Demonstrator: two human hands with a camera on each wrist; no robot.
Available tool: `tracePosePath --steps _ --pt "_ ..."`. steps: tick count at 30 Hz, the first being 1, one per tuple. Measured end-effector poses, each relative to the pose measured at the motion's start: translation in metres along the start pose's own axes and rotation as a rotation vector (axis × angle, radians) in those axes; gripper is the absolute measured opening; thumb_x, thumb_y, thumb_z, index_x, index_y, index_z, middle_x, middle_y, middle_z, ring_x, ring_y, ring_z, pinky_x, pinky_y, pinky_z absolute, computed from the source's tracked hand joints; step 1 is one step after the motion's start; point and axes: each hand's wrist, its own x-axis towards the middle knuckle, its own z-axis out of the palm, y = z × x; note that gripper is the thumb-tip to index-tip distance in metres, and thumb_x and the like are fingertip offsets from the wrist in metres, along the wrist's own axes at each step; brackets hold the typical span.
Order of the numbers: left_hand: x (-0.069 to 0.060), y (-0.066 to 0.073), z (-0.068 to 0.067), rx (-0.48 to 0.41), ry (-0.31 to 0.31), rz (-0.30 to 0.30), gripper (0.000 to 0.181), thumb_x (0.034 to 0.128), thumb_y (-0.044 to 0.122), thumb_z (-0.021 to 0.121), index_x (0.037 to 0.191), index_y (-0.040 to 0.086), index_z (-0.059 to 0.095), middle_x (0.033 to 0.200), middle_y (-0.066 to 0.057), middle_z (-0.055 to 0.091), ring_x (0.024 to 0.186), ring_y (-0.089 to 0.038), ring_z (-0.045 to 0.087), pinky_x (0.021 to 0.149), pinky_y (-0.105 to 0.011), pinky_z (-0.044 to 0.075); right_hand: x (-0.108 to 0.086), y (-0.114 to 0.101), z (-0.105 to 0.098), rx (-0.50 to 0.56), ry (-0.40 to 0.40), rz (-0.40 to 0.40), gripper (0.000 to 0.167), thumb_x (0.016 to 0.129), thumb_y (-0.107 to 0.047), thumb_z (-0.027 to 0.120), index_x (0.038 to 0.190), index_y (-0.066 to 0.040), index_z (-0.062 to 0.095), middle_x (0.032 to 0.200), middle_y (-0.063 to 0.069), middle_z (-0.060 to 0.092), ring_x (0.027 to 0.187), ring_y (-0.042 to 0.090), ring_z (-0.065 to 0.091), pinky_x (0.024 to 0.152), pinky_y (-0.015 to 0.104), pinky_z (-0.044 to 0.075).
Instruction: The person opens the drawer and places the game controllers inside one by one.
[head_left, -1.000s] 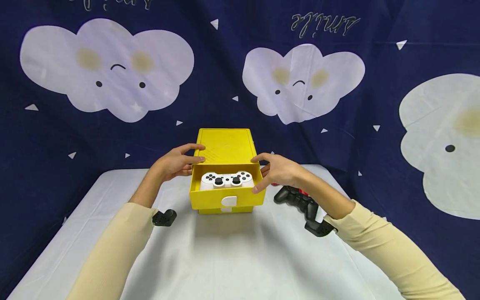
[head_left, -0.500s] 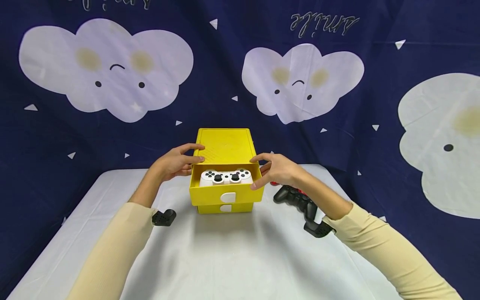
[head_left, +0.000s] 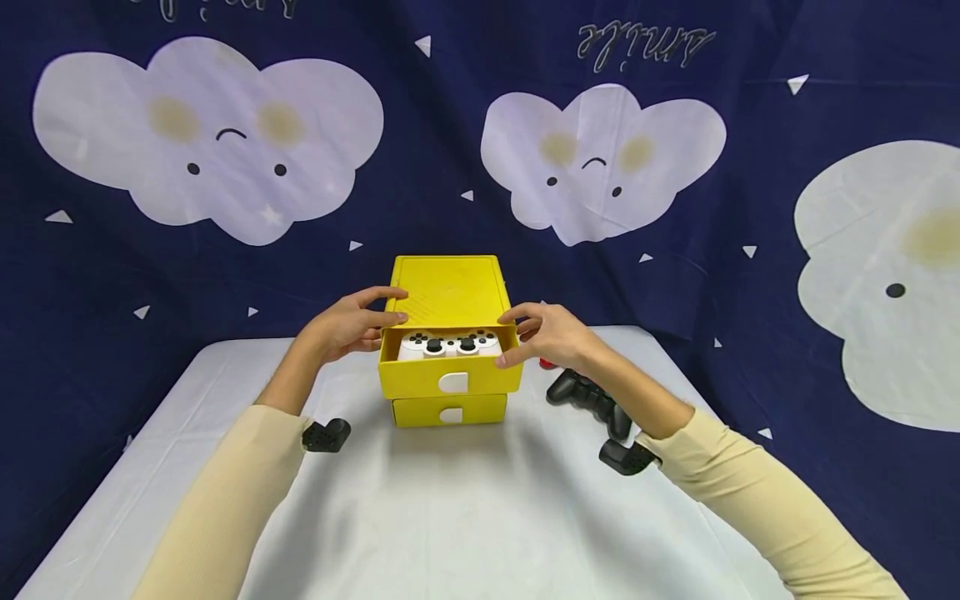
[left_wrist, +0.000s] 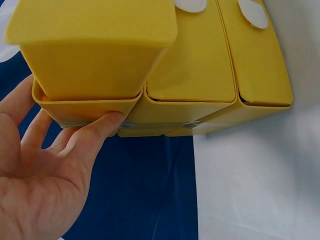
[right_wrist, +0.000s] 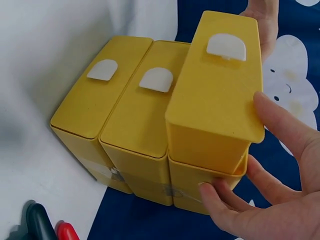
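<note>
A yellow box of stacked drawers stands on the table. Its top drawer sticks partway out, with a white game controller inside. My left hand holds the box's upper left corner, two fingers on top; in the left wrist view that hand spans the casing beside the drawer. At the right corner, my right hand has its thumb against the drawer front and other fingers at the casing's edge. The right wrist view shows this hand touching both drawer and casing.
A black game controller lies on the white tabletop to the right of the box, with a red object partly hidden by my right hand. A dark blue cloth with clouds hangs behind the table.
The top drawer has slid farther into the box, carrying the white controller back under the casing. My right hand has moved slightly inward with it; my left hand has stayed nearly still.
</note>
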Motion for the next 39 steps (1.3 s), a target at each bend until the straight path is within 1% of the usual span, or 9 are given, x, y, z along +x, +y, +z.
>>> tracePosePath --steps 4,9,14,17,22,24,30,36,39 --pt "0.000 0.000 0.001 -0.002 0.001 0.000 0.064 0.0994 0.027 0.067 0.157 0.026 0.038 0.149 -0.014 0.046 0.101 -0.021 0.053 0.082 -0.026 0.052 0.005 0.004 0.004 0.063 0.047 0.015 0.062 0.072 -0.034 0.093 0.127 -0.024 0.067 0.132 0.013 0.065 0.120 0.031 0.061 0.093 0.048 0.053" --pt "0.002 -0.001 0.002 -0.001 0.005 0.001 0.063 0.0994 0.027 0.067 0.156 0.026 0.039 0.146 -0.014 0.047 0.101 -0.021 0.056 0.083 -0.026 0.052 0.013 0.008 0.011 0.139 0.130 0.014 0.047 0.073 -0.029 0.092 0.114 -0.022 0.072 0.121 0.009 0.070 0.111 0.030 0.064 0.091 0.047 0.051" --pt "0.002 -0.003 0.002 -0.018 0.008 -0.008 0.062 0.0997 0.026 0.067 0.155 0.025 0.040 0.145 -0.015 0.050 0.103 -0.019 0.064 0.087 -0.027 0.056 0.019 0.011 0.017 0.179 0.206 0.004 0.037 0.074 -0.028 0.092 0.104 -0.019 0.075 0.115 0.008 0.073 0.109 0.030 0.065 0.089 0.048 0.048" --pt "0.002 -0.003 0.000 -0.022 0.015 -0.010 0.061 0.0999 0.026 0.067 0.155 0.026 0.041 0.145 -0.014 0.050 0.104 -0.020 0.064 0.085 -0.025 0.056 0.023 0.012 0.020 0.197 0.238 -0.003 0.033 0.074 -0.028 0.092 0.100 -0.019 0.075 0.113 0.007 0.073 0.110 0.029 0.065 0.089 0.048 0.046" --pt "0.002 -0.003 0.000 -0.023 0.006 0.001 0.061 0.1001 0.026 0.066 0.155 0.025 0.040 0.142 -0.015 0.050 0.091 -0.016 0.060 0.074 -0.020 0.051 0.026 0.014 0.022 0.192 0.289 -0.023 0.028 0.075 -0.028 0.091 0.096 -0.018 0.075 0.113 0.007 0.073 0.110 0.029 0.065 0.088 0.048 0.047" --pt "0.003 -0.002 0.001 -0.024 0.002 0.001 0.061 0.1001 0.026 0.066 0.155 0.025 0.040 0.142 -0.015 0.050 0.088 -0.015 0.059 0.073 -0.021 0.050 0.027 0.015 0.023 0.184 0.307 -0.026 0.027 0.075 -0.028 0.091 0.094 -0.017 0.075 0.113 0.007 0.073 0.110 0.029 0.065 0.087 0.046 0.048" --pt "0.003 -0.001 0.002 -0.019 0.007 -0.001 0.062 0.0996 0.026 0.067 0.155 0.025 0.040 0.147 -0.014 0.048 0.101 -0.018 0.064 0.085 -0.025 0.056 0.028 0.015 0.026 0.168 0.353 -0.031 0.025 0.076 -0.027 0.091 0.092 -0.016 0.075 0.110 0.007 0.073 0.105 0.029 0.065 0.080 0.040 0.049" --pt "0.004 -0.002 0.002 -0.026 0.015 -0.006 0.060 0.0996 0.026 0.067 0.154 0.026 0.041 0.145 -0.012 0.049 0.098 -0.019 0.061 0.079 -0.023 0.053 0.030 0.014 0.029 0.153 0.398 -0.044 0.024 0.076 -0.026 0.091 0.089 -0.016 0.074 0.107 0.007 0.073 0.100 0.028 0.065 0.074 0.037 0.050" --pt "0.004 -0.002 0.002 -0.023 0.020 -0.008 0.060 0.0993 0.026 0.067 0.154 0.026 0.042 0.146 -0.012 0.049 0.101 -0.019 0.061 0.080 -0.024 0.054 0.029 0.013 0.030 0.153 0.406 -0.046 0.024 0.076 -0.025 0.091 0.089 -0.015 0.073 0.108 0.007 0.073 0.099 0.028 0.065 0.070 0.036 0.050"
